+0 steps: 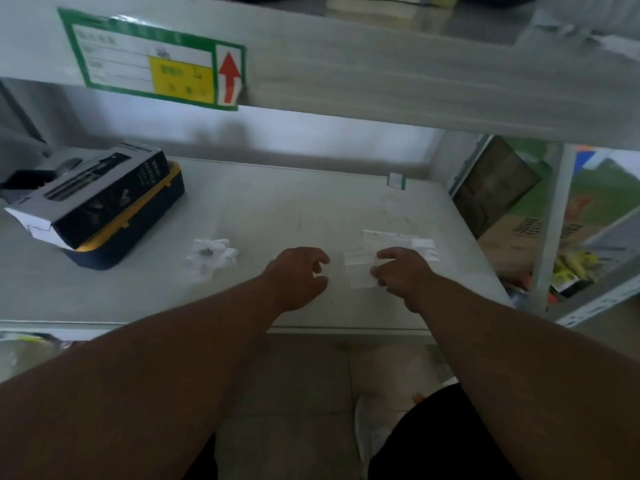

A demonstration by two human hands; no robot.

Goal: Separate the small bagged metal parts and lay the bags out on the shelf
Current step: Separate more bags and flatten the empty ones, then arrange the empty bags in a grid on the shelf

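At the far left of the grey shelf (277,202) I see a dark cardboard box (93,192) lying tilted on top of a navy and yellow case (138,233). To the right of the case, a crumpled pile of small clear bags (211,256) rests on the shelf, with something dark and metallic showing inside; I cannot make out the parts themselves.

My left hand (298,277) hovers near the middle of the shelf, fingers loosely curled and spread, holding nothing. Just beside it, my right hand (401,271) pinches the right edge of a flat clear bag (358,271) that lies between the two hands, against or just above the shelf; I cannot tell which. Behind that bag, two or three more flat bags (401,240) lie on the shelf, overlapping a little.

Above, the front of the upper shelf carries a green-bordered label (152,60) with a yellow patch and a red arrow pointing up. At the far right, past the shelf's upright post (550,230), cardboard boxes (526,230) stand on the floor.
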